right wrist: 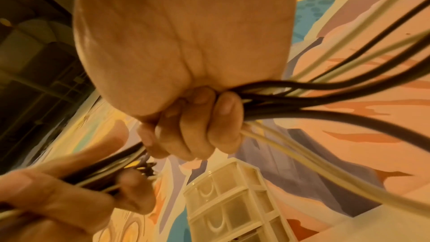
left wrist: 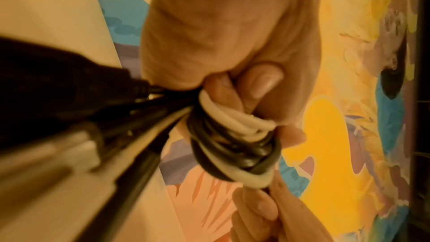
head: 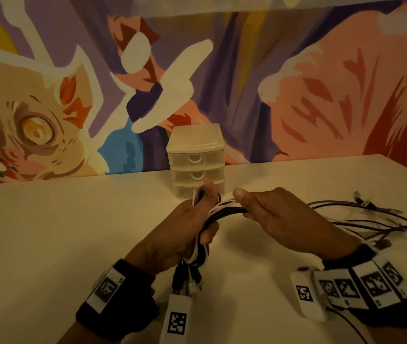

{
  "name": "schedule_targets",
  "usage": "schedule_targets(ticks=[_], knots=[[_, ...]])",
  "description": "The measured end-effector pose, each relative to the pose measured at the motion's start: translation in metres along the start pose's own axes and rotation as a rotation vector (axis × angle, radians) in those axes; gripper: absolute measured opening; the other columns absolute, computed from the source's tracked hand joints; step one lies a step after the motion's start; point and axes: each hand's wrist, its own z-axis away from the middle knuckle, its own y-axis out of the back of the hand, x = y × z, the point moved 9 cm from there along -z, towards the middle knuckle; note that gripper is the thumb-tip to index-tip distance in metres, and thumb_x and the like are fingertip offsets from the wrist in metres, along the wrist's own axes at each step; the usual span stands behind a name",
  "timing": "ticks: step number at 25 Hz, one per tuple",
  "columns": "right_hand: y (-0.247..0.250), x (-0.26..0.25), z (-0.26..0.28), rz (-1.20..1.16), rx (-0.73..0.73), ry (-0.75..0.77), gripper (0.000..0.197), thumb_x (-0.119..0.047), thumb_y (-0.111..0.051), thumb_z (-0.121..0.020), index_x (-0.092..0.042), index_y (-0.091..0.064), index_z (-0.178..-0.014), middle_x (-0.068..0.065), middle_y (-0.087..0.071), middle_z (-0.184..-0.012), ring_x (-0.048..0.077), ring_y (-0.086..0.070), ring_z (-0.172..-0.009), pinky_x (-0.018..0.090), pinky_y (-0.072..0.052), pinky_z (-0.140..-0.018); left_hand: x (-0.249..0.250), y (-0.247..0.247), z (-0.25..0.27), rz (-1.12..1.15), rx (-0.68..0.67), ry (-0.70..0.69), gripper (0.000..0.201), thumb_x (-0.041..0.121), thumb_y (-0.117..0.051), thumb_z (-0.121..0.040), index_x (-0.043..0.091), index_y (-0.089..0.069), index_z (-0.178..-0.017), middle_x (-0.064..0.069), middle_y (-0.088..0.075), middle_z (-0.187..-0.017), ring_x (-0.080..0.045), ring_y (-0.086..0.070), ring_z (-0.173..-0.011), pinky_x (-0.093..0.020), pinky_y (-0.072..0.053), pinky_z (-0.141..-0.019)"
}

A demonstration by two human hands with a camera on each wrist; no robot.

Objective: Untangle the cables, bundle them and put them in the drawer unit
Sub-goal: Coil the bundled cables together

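Pale table (head: 73, 232) against painted mural wall (head: 321, 95) — both hands gripping cables (head: 224, 211).

I am seeing the left hand (head: 184, 229) fisting around the cables (head: 224, 211), thumb raised, while the right hand (head: 275, 214) is gripping them palm-down just beside it, both forearms reaching forward.

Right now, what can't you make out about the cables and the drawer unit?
- Cables, head view: count unclear; both hands cover the bundle.
- Plugs, left wrist view: blurred, type unreadable.
- Loose ends, head view: too small, partly cut off at the right edge.
- Drawer unit: contents unclear through cloudy fronts; left hand hides the bottom drawer.
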Motion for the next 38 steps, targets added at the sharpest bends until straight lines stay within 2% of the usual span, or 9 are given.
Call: schedule_targets(ticks=[7, 11, 17, 21, 24, 26, 30, 35, 38], knots=[[-0.005, 0.006, -0.001, -0.087, -0.034, -0.025, 0.061, -0.062, -0.026, -0.108, -0.022, -0.064, -0.08, 0.003, -0.061, -0.07, 0.005, -0.051, -0.06, 0.022, -0.039, -0.066, 0.005, 0.002, -0.001, 0.014, 0.112, 0.004, 0.067, 0.078, -0.049, -0.096, 0.018, -0.053, -0.066, -0.002, -0.045, -0.055, -0.011, -0.036, -0.048, -0.031, -0.039, -0.067], [-0.008, 0.015, 0.001, -0.136, -0.098, -0.071, 0.061, -0.058, -0.029, -0.11, -0.018, -0.064, -0.08, -0.012, -0.056, -0.062, 0.004, -0.05, -0.061, 0.025, -0.04, -0.071, 0.001, 0.023, -0.005, 0.036, 0.19, 0.006, 0.058, 0.059, -0.058, -0.103, 0.021, -0.049, -0.06, 0.003, -0.04, -0.049, -0.009, -0.034, -0.046, -0.023, -0.037, -0.057], [-0.009, -0.008, 0.002, 0.127, -0.058, 0.109, 0.034, -0.058, -0.026, -0.106, -0.034, -0.05, -0.099, -0.017, -0.056, -0.061, 0.004, -0.055, -0.061, 0.02, -0.04, -0.057, -0.004, 0.029, -0.005, 0.102, 0.211, 0.025, 0.059, 0.065, -0.057, -0.101, 0.023, -0.052, -0.058, 0.001, -0.039, -0.051, -0.01, -0.032, -0.047, -0.028, -0.032, -0.058], [0.015, -0.011, 0.003, 0.128, 0.111, 0.172, 0.031, -0.055, -0.027, -0.109, -0.041, -0.04, -0.084, -0.017, -0.055, -0.062, 0.005, -0.055, -0.064, 0.017, -0.036, -0.057, -0.005, 0.026, -0.004, 0.222, 0.214, 0.057, 0.089, 0.089, -0.026, -0.091, 0.017, -0.077, -0.092, -0.011, -0.069, -0.074, -0.009, -0.053, -0.045, -0.02, -0.041, -0.045], [0.008, -0.024, 0.006, 0.019, 0.092, 0.242, 0.033, -0.054, -0.028, -0.111, -0.041, -0.043, -0.085, -0.02, -0.055, -0.068, 0.008, -0.054, -0.062, 0.016, -0.037, -0.058, 0.0, 0.031, -0.002, 0.521, 0.271, 0.014, 0.097, 0.084, -0.015, -0.095, 0.012, -0.069, -0.133, -0.01, -0.082, -0.091, -0.006, -0.071, -0.052, -0.015, -0.051, -0.043], [-0.003, -0.033, 0.001, -0.024, 0.065, 0.209, 0.035, -0.057, -0.025, -0.11, -0.042, -0.044, -0.085, -0.021, -0.058, -0.069, 0.008, -0.055, -0.063, 0.017, -0.039, -0.059, 0.0, 0.025, -0.004, 0.493, 0.275, 0.018, 0.106, 0.089, -0.013, -0.089, 0.007, -0.071, -0.124, -0.005, -0.075, -0.072, -0.006, -0.062, -0.047, -0.015, -0.045, -0.042], [-0.016, -0.033, -0.007, 0.07, 0.08, 0.155, 0.026, -0.047, -0.028, -0.111, -0.047, -0.04, -0.087, -0.027, -0.06, -0.067, -0.002, -0.061, -0.071, 0.012, -0.04, -0.063, -0.001, 0.0, -0.014, 0.439, 0.226, 0.051, 0.094, 0.092, -0.016, -0.083, 0.02, -0.077, -0.09, -0.004, -0.076, -0.073, -0.019, -0.066, -0.077, -0.031, -0.051, -0.075], [-0.01, -0.024, -0.009, 0.206, 0.162, 0.088, 0.029, -0.055, -0.018, -0.107, -0.038, -0.041, -0.103, -0.014, -0.06, -0.078, 0.011, -0.059, -0.067, 0.031, -0.042, -0.069, 0.003, -0.007, -0.013, 0.438, 0.114, 0.05, 0.082, 0.086, -0.026, -0.088, 0.018, -0.07, -0.075, -0.003, -0.058, -0.065, -0.008, -0.05, -0.039, -0.013, -0.035, -0.037], [-0.01, -0.024, -0.01, 0.268, 0.146, 0.051, 0.058, -0.061, -0.009, -0.101, -0.027, -0.053, -0.118, -0.008, -0.069, -0.089, 0.015, -0.061, -0.072, 0.033, -0.046, -0.071, -0.003, -0.009, -0.015, 0.343, 0.097, 0.039, 0.088, 0.097, -0.026, -0.075, 0.02, -0.069, -0.074, -0.004, -0.057, -0.065, -0.009, -0.047, -0.043, -0.019, -0.037, -0.044]])
